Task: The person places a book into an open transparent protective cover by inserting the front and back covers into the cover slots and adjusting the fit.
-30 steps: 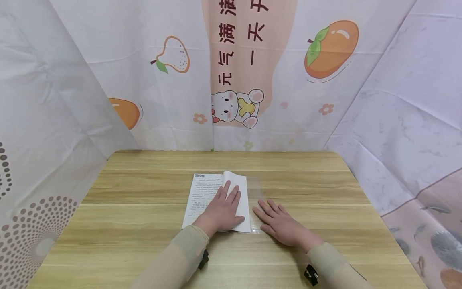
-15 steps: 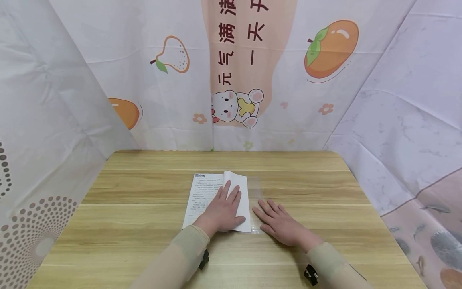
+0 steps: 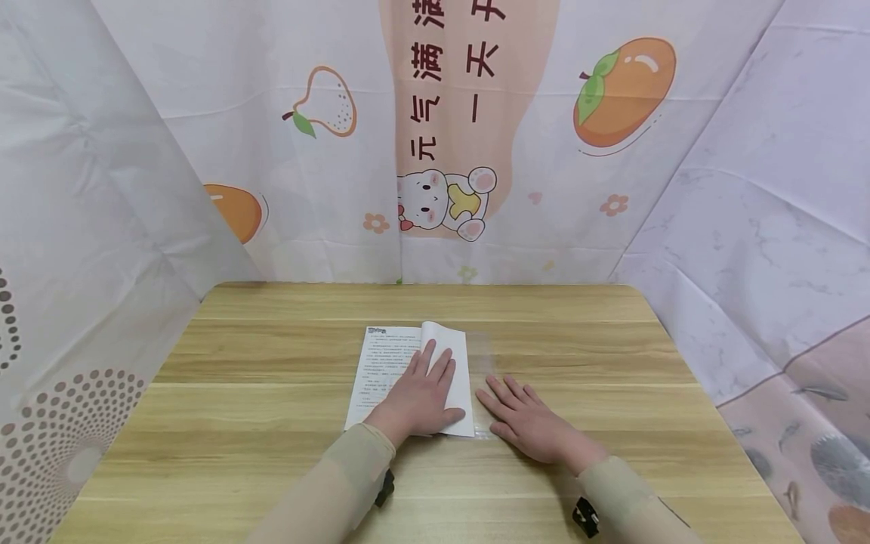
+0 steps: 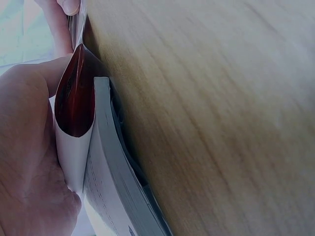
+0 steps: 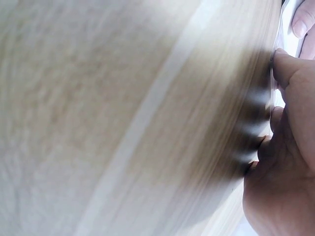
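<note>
A book (image 3: pixel 381 366) lies on the table, a printed page showing on its left side. Over its right side a white cover flap (image 3: pixel 457 351) is folded, and its fold bulges up. My left hand (image 3: pixel 414 404) presses on this flap with fingers spread. In the left wrist view the curled flap (image 4: pixel 75 152) has a dark red inner side and stands against the page block (image 4: pixel 115 157). Clear plastic film (image 3: pixel 481 355) sticks out past the book's right edge. My right hand (image 3: pixel 526 427) rests flat beside it, its fingertips at the film's edge.
The wooden table (image 3: pixel 272 378) extends around the book on all sides. Behind it hangs a printed curtain (image 3: pixel 326 204), with more cloth along the left and right sides. A black wrist device (image 3: pixel 384 489) sits under the left forearm, another (image 3: pixel 586 518) under the right.
The book has slid very slightly to the right, and my left thumb has shifted the same way. My right hand has stayed in place.
</note>
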Demonstrator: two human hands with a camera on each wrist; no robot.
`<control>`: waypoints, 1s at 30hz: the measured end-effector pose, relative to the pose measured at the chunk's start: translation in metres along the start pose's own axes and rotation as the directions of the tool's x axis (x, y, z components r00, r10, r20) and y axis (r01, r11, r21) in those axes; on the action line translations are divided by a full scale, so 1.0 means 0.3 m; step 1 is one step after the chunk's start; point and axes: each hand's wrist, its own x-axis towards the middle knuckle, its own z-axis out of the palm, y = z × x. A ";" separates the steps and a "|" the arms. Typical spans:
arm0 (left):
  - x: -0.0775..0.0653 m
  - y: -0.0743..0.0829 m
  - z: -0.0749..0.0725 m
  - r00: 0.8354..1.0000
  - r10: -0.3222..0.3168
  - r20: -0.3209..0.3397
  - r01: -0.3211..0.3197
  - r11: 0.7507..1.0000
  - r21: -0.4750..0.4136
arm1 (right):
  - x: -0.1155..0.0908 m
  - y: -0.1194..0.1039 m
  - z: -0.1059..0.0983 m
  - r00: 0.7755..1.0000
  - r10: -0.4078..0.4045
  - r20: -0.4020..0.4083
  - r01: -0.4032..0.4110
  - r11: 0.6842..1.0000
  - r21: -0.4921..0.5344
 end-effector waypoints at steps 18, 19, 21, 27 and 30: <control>0.015 -0.004 0.029 1.000 0.008 -0.015 -0.009 1.000 -0.012 | 0.000 -0.007 -0.007 1.000 -0.005 0.000 0.005 1.000 0.012; 0.017 -0.005 0.034 1.000 0.008 -0.016 -0.008 1.000 -0.014 | 0.000 -0.008 -0.008 1.000 -0.004 0.003 0.004 1.000 0.012; 0.019 -0.006 0.039 1.000 0.009 -0.019 -0.009 1.000 -0.016 | 0.001 -0.008 -0.009 1.000 0.000 0.008 -0.001 1.000 0.012; 0.022 -0.009 0.046 0.999 0.012 -0.032 -0.012 1.000 -0.021 | 0.003 -0.008 -0.007 1.000 0.009 0.012 -0.009 1.000 0.016; 0.024 -0.009 0.050 0.999 0.012 -0.035 -0.013 1.000 -0.027 | 0.002 -0.007 -0.006 1.000 0.004 0.005 -0.004 1.000 0.018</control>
